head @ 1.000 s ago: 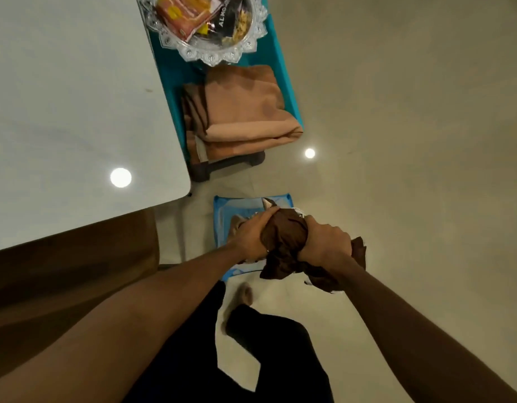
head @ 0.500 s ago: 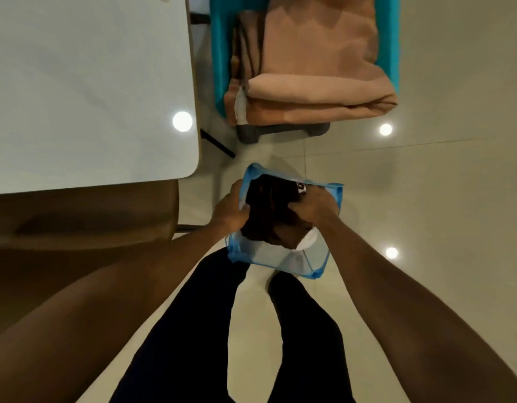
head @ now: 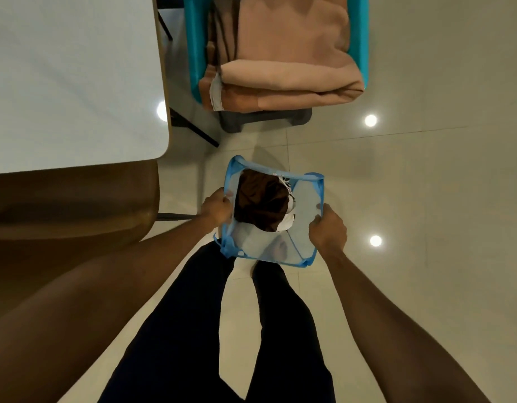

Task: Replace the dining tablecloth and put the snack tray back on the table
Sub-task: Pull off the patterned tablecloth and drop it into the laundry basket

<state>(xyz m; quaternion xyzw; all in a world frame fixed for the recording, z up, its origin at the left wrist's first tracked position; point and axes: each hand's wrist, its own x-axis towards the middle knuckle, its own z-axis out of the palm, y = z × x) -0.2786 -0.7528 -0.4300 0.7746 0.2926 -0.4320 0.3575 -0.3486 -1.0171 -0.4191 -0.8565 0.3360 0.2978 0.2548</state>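
A dark brown cloth [head: 261, 203] lies bunched inside a light blue mesh hamper [head: 306, 199] on the floor in front of my legs. My left hand [head: 216, 206] grips the hamper's left rim. On the right rim, my right hand [head: 328, 229] is closed around the edge. A folded peach-coloured tablecloth [head: 286, 74] rests on a teal stool [head: 193, 53] beyond the hamper. The white dining table [head: 74, 80] at upper left is bare. The snack tray is out of view.
A brown chair [head: 71, 205] stands tucked at the table's near end, to my left. Glossy beige floor tiles [head: 440, 184] stretch to the right. My dark-trousered legs fill the lower middle.
The brown cloth went from my two hands down into the hamper. Both hands let go of it and moved out to the hamper's rim. The view tilted down, and the snack tray left the frame.
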